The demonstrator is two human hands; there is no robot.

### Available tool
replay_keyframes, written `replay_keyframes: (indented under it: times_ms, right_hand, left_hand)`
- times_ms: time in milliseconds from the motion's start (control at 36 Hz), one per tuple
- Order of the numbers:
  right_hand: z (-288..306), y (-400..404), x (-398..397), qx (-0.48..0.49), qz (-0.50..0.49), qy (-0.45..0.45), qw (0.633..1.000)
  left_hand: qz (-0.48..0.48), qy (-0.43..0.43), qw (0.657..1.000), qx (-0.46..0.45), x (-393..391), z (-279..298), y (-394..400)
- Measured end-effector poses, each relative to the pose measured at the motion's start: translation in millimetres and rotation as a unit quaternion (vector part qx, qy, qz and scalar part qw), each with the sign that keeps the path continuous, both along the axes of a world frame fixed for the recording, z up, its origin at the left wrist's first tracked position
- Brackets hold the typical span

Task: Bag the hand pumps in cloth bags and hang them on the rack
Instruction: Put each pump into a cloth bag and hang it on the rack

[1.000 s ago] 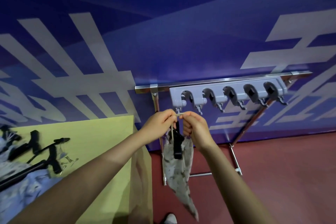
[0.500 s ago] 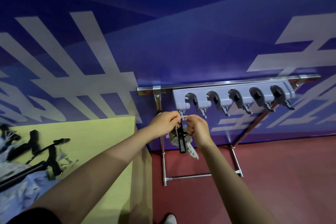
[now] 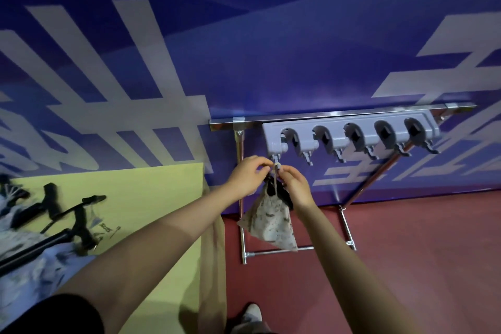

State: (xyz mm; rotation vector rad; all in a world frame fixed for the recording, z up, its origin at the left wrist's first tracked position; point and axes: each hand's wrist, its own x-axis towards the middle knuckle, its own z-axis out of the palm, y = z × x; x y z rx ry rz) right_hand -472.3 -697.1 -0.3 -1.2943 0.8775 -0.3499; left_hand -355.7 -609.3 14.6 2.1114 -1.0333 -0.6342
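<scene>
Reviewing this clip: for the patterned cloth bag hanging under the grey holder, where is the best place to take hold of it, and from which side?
Probably the drawstring at the bag's gathered neck, approached from both sides just under the leftmost hook. The cloth bag hangs slack and tapers to a point, so its body gives little to grip; the cord carries the weight. The left hand and right hand already pinch there.

— What is carried by the yellow-green surface (image 3: 151, 198)?
— Black hand pumps (image 3: 62, 225) and patterned cloth bags (image 3: 32, 274) are laid at its left end, well left of the grip.
</scene>
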Motion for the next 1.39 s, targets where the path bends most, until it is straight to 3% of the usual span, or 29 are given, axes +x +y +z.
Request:
replay_keyframes:
  times_ms: [83,222,361,611,750,1000,1194,1389]
  right_hand:
    - [-6,10,-5,-0.006,-0.006,0.008,1.0]
    - [-1,45,-11,-0.042,-0.095,-0.008,0.995]
    - [14,100,-7,-0.066,-0.163,-0.037,0.984]
    - [27,256,40,-0.029,-0.091,-0.06,0.994]
    - [24,354,82,0.004,-0.02,-0.029,0.999]
    - [18,457,141,-0.01,0.071,0.016,0.997]
    - [-7,495,180,-0.056,0.188,0.092,0.976]
    - [-30,505,208,-0.111,0.257,0.155,0.947]
  left_hand:
    - [0.016,-0.028,0.999,-0.042,5,1,17]
    - [-0.009,-0.029,0.999,-0.044,18,1,69]
    - [0.001,0.026,0.998,-0.048,31,2,133]
    - [0.043,0.114,0.989,-0.086,64,9,292]
    - [0.072,0.126,0.989,-0.034,105,-4,407]
    - [0.148,0.037,0.986,0.065,170,-20,573]
    - [0.186,0.033,0.976,0.111,207,-37,641]
    - [0.188,0.028,0.975,0.119,235,-62,645]
